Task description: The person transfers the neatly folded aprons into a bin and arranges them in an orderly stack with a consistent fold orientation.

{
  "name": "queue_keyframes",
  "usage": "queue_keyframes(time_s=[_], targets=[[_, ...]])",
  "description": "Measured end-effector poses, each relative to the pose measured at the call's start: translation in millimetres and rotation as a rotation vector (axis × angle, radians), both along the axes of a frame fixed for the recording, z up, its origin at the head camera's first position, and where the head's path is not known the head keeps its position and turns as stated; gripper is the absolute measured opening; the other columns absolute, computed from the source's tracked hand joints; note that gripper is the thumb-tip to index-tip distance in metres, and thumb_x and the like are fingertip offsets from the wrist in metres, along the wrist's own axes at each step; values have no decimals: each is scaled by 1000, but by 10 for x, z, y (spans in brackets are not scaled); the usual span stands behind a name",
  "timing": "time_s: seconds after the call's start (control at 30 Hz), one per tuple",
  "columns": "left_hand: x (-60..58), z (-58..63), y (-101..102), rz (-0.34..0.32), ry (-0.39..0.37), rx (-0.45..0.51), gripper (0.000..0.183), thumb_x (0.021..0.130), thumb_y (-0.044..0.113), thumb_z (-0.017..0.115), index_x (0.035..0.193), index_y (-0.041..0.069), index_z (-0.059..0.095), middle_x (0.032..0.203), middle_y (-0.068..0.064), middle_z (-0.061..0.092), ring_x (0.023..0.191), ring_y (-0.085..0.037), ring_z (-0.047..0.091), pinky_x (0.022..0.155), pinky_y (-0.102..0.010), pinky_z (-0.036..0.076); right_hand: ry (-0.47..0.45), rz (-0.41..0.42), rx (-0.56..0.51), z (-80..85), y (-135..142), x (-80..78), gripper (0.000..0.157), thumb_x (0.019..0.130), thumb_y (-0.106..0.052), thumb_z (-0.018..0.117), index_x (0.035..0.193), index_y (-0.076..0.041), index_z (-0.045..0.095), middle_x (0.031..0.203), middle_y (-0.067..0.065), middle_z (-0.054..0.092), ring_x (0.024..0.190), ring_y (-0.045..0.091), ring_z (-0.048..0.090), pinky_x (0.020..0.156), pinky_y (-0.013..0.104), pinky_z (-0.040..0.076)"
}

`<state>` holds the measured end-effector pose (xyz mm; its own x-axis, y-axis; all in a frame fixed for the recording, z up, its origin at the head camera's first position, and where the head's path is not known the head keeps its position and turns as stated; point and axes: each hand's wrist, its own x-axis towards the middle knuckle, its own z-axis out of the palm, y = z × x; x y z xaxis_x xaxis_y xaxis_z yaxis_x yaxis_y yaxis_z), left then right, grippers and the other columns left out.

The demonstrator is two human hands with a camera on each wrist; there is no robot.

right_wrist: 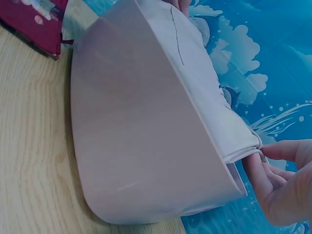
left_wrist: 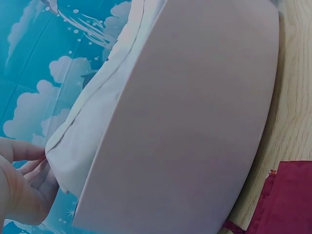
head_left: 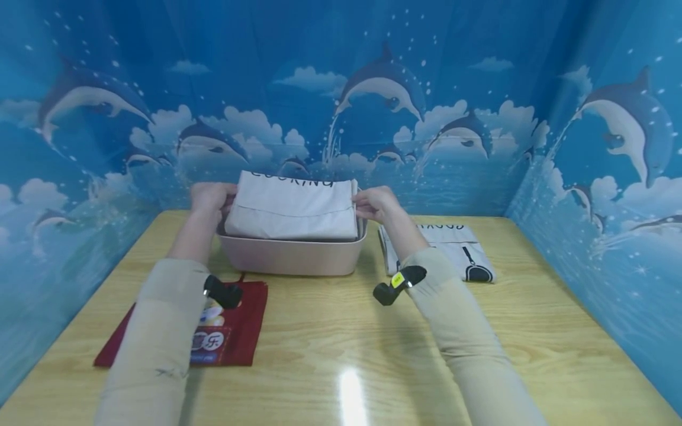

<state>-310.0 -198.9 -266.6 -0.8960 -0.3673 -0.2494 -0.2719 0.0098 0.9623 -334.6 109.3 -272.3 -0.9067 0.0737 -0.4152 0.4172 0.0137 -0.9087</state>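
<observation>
A folded white apron (head_left: 295, 207) with black COOKING lettering sits in the mouth of a pale pink bin (head_left: 293, 257), its upper part standing above the rim. At its left edge, my left hand (head_left: 211, 198) pinches the cloth between thumb and fingers. My right hand (head_left: 377, 204) pinches the opposite edge, with the thumb on the fold in the right wrist view. Both hands are at the height of the bin's rim. The lower part of the apron is hidden behind the bin's front wall.
A folded dark red apron (head_left: 242, 331) lies at front left, partly under my left forearm. Right of the bin lies another folded white apron (head_left: 453, 251) with a black pan print, partly covered by my right arm. Dolphin-printed curtains (head_left: 298, 71) enclose the wooden table (head_left: 319, 331).
</observation>
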Motion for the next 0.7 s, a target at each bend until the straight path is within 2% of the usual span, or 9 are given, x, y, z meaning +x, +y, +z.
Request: queue_keyframes(time_s=[0.17,0.23,0.33,0.4,0.47,0.57,0.7], targets=[[-3,5,37,4,-4,23,36,88,10,61,124,3,55,78,2,61,67,-7,61,61,-20,52,28,16,43,-28,0,2,42,87,0,61,128,0,51,115,15,58,87,22,62,68,25,55],[-3,9,51,2,-3,18,37,89,10,60,124,3,55,82,1,62,68,-7,61,62,-21,52,47,34,69,-28,-3,11,42,87,0,60,128,2,50,116,16,57,93,24,62,69,25,55],[-6,9,61,-26,-3,-22,40,88,8,59,127,2,53,101,-5,62,75,-9,60,67,-22,52,97,86,137,-13,-14,43,40,89,-1,58,128,4,48,120,18,55,101,26,60,76,27,54],[4,15,63,-73,-3,-44,46,89,8,55,133,1,46,121,-9,55,93,-14,59,78,-25,50,139,128,199,-1,-23,71,38,91,-4,55,127,7,47,122,19,54,106,27,57,83,29,52],[12,20,58,-126,-1,-56,52,90,8,52,139,1,37,137,-12,43,112,-20,51,91,-29,46,179,165,256,6,-31,99,39,93,-7,52,129,8,46,123,19,53,110,27,55,88,31,49],[29,33,62,-192,12,-42,56,93,10,47,144,0,25,148,-14,27,131,-26,33,105,-37,33,226,204,334,-1,-35,126,39,95,-10,50,130,7,46,124,19,52,111,28,54,91,33,48],[42,38,83,-242,30,-83,53,94,10,46,142,-3,27,147,-17,29,131,-29,33,106,-40,31,303,257,463,-42,-21,148,36,95,-13,50,128,2,51,123,16,55,104,26,56,88,35,49]])
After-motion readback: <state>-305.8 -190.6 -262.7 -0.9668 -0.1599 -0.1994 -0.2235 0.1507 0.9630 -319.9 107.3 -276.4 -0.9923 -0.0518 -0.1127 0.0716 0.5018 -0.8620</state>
